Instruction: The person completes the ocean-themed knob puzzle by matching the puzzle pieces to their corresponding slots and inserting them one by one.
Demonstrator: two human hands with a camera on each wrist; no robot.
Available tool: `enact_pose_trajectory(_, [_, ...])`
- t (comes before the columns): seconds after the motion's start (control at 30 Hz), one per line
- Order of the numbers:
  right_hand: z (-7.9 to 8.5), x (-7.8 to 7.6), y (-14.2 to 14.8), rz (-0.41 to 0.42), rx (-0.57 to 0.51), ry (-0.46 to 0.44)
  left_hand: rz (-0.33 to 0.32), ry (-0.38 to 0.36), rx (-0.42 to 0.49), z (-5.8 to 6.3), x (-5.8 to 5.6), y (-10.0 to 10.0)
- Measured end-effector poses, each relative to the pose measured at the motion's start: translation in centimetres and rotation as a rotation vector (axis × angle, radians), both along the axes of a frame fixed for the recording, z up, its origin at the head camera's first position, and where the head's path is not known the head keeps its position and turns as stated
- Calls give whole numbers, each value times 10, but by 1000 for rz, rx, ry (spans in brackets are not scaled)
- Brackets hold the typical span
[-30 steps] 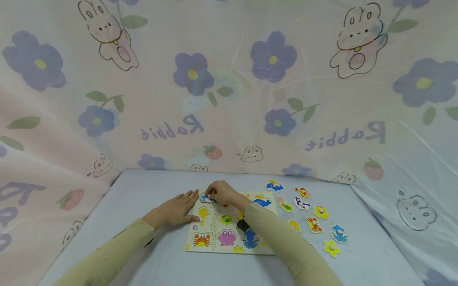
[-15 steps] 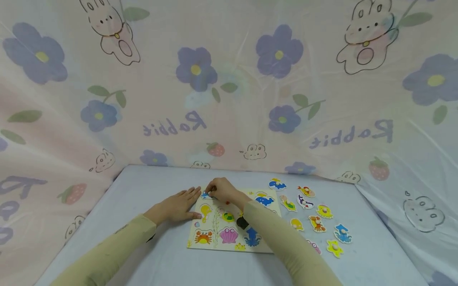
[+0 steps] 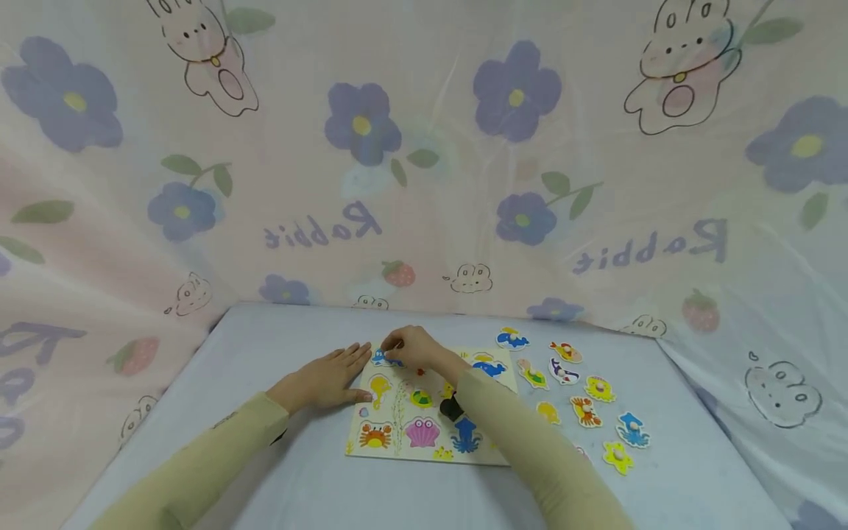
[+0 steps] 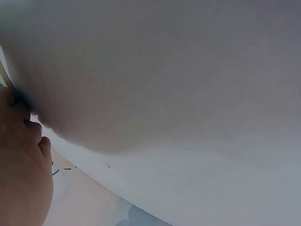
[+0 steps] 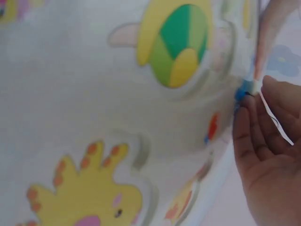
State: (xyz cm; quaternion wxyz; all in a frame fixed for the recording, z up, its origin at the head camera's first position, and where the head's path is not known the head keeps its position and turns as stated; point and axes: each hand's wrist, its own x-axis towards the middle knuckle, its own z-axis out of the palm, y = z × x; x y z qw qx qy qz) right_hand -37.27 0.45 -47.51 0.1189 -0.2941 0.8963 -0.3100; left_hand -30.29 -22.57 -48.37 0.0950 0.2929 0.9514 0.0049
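Observation:
A cream puzzle board (image 3: 397, 455) with printed sea animals lies on the white table. My left hand (image 3: 327, 379) rests spread at its left edge, thumb on the board's border. In the left wrist view, the left hand (image 4: 23, 160) shows only partly, beside the board's edge. My right hand (image 3: 420, 352) reaches to the board's far left corner and pinches a small blue puzzle piece (image 3: 379, 358) at its recess. The right wrist view shows the right hand's fingers (image 5: 244, 136) and thumb close around the blue piece (image 5: 242, 92). The piece's full shape is hidden.
Several loose knobbed pieces lie right of the board, among them a blue whale (image 3: 512, 338), a crab (image 3: 586, 412), a blue squid (image 3: 633, 430) and a yellow starfish (image 3: 617, 457). A pink piece is mostly hidden by the right sleeve (image 3: 530, 449). A patterned curtain (image 3: 424, 184) hangs behind.
The head view has shifted slightly. My right hand has turned a little at the same corner, and more of the blue piece shows. The left hand stays in place.

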Motion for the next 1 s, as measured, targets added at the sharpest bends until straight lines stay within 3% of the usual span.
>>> enact_pose_trajectory(0.23, [20, 3, 28, -7, -77, 14, 2, -18, 1, 1, -1, 2])
enact_pose_trajectory(0.6, [56, 0, 109, -165, -225, 158, 8, 15, -4, 0, -3, 0])
enact_pose_trajectory(0.8, [63, 8, 171, -274, -230, 181, -11, -2, 2, 0, 0, -1])
enact_pose_trajectory(1.0, [59, 15, 234, -371, -209, 192, -17, 9, 27, -2, 2, -2])
